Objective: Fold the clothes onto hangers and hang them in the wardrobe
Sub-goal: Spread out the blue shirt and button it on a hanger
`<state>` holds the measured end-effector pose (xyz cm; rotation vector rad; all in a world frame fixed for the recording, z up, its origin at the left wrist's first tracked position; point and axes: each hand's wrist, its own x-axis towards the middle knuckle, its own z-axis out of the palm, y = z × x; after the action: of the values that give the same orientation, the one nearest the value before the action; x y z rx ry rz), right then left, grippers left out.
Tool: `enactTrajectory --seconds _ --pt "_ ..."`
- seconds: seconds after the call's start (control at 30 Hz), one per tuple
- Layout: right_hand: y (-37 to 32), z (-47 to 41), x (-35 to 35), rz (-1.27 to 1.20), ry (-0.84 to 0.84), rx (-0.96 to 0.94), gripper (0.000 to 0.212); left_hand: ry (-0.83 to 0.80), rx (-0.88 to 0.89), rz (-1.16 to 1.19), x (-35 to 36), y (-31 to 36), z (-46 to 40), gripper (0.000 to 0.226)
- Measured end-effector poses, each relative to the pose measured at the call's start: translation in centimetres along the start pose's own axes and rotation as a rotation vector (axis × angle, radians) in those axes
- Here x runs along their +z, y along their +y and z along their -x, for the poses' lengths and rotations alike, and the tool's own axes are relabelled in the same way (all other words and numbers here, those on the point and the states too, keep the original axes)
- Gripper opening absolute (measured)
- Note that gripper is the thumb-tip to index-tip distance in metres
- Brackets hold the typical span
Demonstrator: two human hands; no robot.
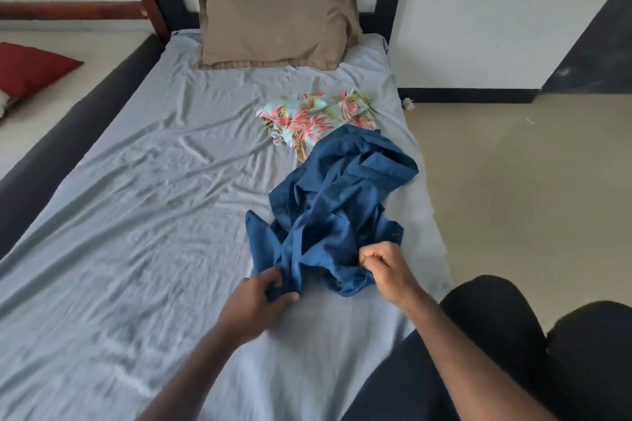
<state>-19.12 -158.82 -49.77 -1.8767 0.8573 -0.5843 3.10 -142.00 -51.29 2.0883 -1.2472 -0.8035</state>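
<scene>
A crumpled dark blue shirt (337, 205) lies on the right half of the bed. My left hand (254, 301) pinches its near button edge between thumb and fingers. At the shirt's near right edge my right hand (384, 268) is curled in a fist, gripping the fabric. Behind the blue shirt lies a light floral shirt (314, 118), partly covered by it. No hanger or wardrobe is in view.
The bed (136, 215) has a wrinkled grey-blue sheet, with a brown pillow (273, 17) against the black headboard. A second mattress with a red cushion (30, 67) lies to the left. Beige floor (519, 174) runs along the right. My dark-clad knees (533, 345) are at the lower right.
</scene>
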Motion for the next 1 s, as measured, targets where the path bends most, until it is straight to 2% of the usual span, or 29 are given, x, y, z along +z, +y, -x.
enactTrajectory --seconds 0.07,0.13,0.17,0.23,0.27,0.3,0.33,0.4,0.47,0.53,0.6,0.67,0.7,0.73,0.77,0.8,0.83,0.9,0.97,1.0 --pt "0.4 0.5 -0.3 -0.008 0.148 0.033 0.029 0.074 -0.137 -0.12 0.1 -0.1 0.1 0.028" --pt "1.0 0.4 -0.4 0.155 0.381 0.062 0.01 0.287 -0.098 -0.068 0.3 1.5 -0.4 0.029" --pt "1.1 0.2 -0.5 0.285 0.459 0.125 0.024 0.373 -0.037 -0.044 0.4 2.9 -0.8 0.035" --pt "1.3 -0.4 -0.7 0.342 0.436 0.314 0.066 0.446 0.083 -0.009 0.9 6.0 -2.0 0.046" --pt "1.5 -0.5 -0.9 0.299 0.397 0.391 0.075 0.428 0.141 -0.02 1.4 7.7 -2.8 0.05" --pt "1.3 -0.5 -1.0 0.245 0.359 0.432 0.074 0.392 0.188 -0.048 1.9 9.2 -3.7 0.054" --pt "1.5 -0.4 -1.1 0.195 0.343 0.443 0.062 0.355 0.224 -0.095 2.6 10.8 -4.8 0.059" --pt "1.2 -0.2 -1.2 0.179 0.336 0.442 0.02 0.281 0.263 -0.213 3.6 13.4 -7.4 0.073" --pt "1.3 0.0 -1.5 0.169 0.375 0.441 0.025 0.155 0.236 -0.322 4.5 15.0 -9.7 0.086" --pt "1.4 -0.1 -2.1 0.142 0.434 0.433 0.023 -0.01 0.128 -0.402 5.0 14.8 -11.5 0.093" --pt "1.6 0.2 -2.4 0.182 0.495 0.443 0.019 -0.081 -0.011 -0.362 5.2 13.6 -12.1 0.08" --pt "1.8 0.4 -2.5 0.324 0.585 0.429 0.039 -0.008 -0.064 -0.348 5.5 12.8 -11.2 0.053" --pt "1.7 0.4 -2.5 0.354 0.653 0.388 0.046 0.012 -0.024 -0.395 5.9 12.5 -10.1 0.046" --pt "1.6 0.3 -2.4 0.328 0.72 0.318 0.043 0.007 0.06 -0.447 6.5 12.2 -8.8 0.048" --pt "1.3 0.2 -2.4 0.232 0.754 0.258 0.032 -0.036 0.167 -0.484 7.0 12.1 -7.2 0.055" --pt "0.9 0.1 -2.5 0.094 0.733 0.239 0.022 -0.102 0.269 -0.513 7.6 11.9 -5.5 0.062" --pt "0.4 0.0 -2.4 -0.038 0.663 0.274 0.024 -0.165 0.346 -0.539 7.9 11.8 -4.1 0.065" --pt "0.0 0.0 -2.4 -0.181 0.528 0.373 0.039 -0.251 0.397 -0.484 7.8 11.4 -2.8 0.055" --pt "0.2 0.0 -2.4 -0.094 0.479 0.447 0.055 -0.342 0.382 -0.284 7.0 11.4 -3.3 0.041" --pt "0.3 0.1 -2.4 -0.032 0.466 0.473 0.056 -0.381 0.359 -0.169 6.4 11.7 -3.8 0.033"
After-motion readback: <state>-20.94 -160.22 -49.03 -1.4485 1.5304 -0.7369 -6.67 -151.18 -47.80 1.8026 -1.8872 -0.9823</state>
